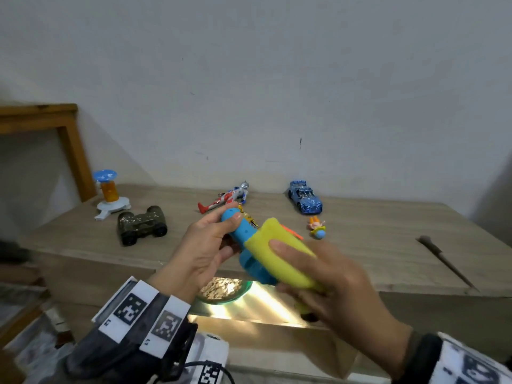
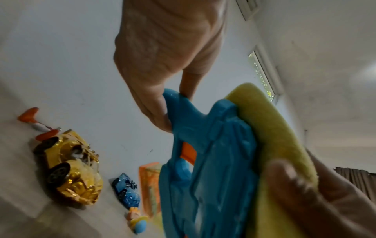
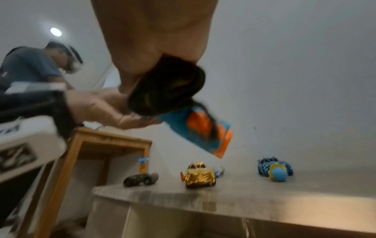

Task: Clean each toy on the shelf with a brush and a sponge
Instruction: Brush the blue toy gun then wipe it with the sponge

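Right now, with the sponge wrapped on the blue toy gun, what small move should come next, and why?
Probably slide the yellow sponge along the blue toy gun toward its barrel tip. The left hand grips the barrel end and the right hand presses the sponge over the body, so the exposed barrel looks not yet covered.

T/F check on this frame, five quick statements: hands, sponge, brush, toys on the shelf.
1. The left hand holds the blue toy gun. True.
2. The right hand presses a pink sponge on it. False: the sponge is yellow.
3. The brush is in use. False: it lies on the shelf to the right, untouched.
4. The blue car sits on the shelf near the wall. True.
5. The action figure stands upright. False: it lies flat.
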### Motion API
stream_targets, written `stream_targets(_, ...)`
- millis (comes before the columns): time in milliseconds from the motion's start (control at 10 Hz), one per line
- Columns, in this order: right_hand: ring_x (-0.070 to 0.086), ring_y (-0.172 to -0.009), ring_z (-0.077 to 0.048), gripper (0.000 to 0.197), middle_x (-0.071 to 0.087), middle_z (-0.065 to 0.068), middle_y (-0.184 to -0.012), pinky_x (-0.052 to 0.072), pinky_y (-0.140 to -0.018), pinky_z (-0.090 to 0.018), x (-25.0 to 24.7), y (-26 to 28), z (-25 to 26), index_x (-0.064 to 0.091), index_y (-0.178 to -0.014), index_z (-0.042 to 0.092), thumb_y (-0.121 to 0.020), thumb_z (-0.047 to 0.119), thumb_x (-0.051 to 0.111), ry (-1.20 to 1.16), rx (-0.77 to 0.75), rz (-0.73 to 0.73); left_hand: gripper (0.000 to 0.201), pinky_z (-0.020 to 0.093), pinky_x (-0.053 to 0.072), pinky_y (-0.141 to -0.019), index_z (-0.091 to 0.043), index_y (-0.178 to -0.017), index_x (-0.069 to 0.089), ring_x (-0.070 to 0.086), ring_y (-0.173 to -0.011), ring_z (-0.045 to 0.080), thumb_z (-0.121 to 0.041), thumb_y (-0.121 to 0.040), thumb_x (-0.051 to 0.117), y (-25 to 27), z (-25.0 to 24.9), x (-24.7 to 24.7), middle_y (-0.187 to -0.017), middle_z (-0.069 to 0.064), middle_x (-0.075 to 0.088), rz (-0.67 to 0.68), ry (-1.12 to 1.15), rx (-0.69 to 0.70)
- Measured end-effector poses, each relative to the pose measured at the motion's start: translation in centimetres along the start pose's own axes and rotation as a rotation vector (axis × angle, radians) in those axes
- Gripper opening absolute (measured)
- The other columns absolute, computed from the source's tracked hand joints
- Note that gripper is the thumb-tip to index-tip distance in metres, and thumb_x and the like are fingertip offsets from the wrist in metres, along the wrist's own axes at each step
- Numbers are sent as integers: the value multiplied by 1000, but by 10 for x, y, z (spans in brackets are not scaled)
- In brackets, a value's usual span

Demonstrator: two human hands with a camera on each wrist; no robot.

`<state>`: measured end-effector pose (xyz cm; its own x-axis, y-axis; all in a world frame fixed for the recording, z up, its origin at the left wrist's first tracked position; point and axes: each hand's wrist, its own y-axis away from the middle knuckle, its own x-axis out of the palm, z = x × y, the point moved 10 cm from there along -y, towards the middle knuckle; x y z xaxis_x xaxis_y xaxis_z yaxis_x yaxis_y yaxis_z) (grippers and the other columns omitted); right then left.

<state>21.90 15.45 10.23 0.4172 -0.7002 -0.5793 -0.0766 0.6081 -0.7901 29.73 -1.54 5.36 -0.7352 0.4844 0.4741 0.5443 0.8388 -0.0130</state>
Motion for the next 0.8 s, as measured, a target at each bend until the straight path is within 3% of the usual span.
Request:
stream_targets(100,43,-80,3,54,51,10,-93,28,-77,4,-34,-11,-29,48,-132,29,-85,57,46,50,157,-130,39,31,58,-67,-7,-128,53,62,-88,23,1,-90,47,3,-2,-3,-101,15,61,29,66,15)
stream_targets(200,44,-84,-5,52,53,0,-98,32,-75,-5,-17,-14,-23,49,-132,26,-93,55,30,90,142,-44,40,31,59,-70,-8,-130,51,67,-84,21,3,-92,44,5,2,2,-110,17,61,59,85,40)
stream_targets(300,51,-87,-18,38,57,-9,-104,43,-69,-24,17,1,-4,51,-127,30,-96,43,32,171,27,93,41,28,59,-65,-9,-132,50,70,-78,17,2,-92,43,5,5,10,-121,20,58,87,101,64)
stream_targets(400,57,-85,-18,34,59,-5,-102,43,-69,-19,20,16,-35,50,-124,35,-91,36,42,261,63,188,40,27,58,-67,-12,-126,54,69,-83,17,4,-92,42,5,1,6,-117,14,60,109,111,92)
stream_targets(500,57,-86,8,41,56,15,-94,39,-69,-5,-9,28,-100,56,-112,38,-90,61,31,229,362,169,36,26,58,-68,-17,-115,60,68,-87,16,4,-92,42,5,-1,-6,-117,13,60,89,109,86)
stream_targets(600,59,-91,-8,31,59,0,-96,36,-70,-15,-38,9,-102,55,-120,30,-97,35,36,229,443,14,37,29,59,-72,-16,-118,59,68,-92,17,3,-91,43,4,2,-7,-120,14,59,96,101,61)
stream_targets(700,54,-84,13,30,58,12,-88,36,-69,1,-13,-19,-55,61,-118,13,-95,21,42,-54,325,64,42,28,58,-75,-14,-128,54,67,-92,17,3,-91,43,3,11,9,-118,13,61,131,73,60)
stream_targets(800,59,-88,-18,36,61,-3,-102,48,-73,-19,2,-22,-20,57,-121,26,-94,39,37,154,33,65,46,28,57,-79,-15,-129,54,64,-98,19,-1,-85,49,6,14,22,-118,14,62,182,58,63)
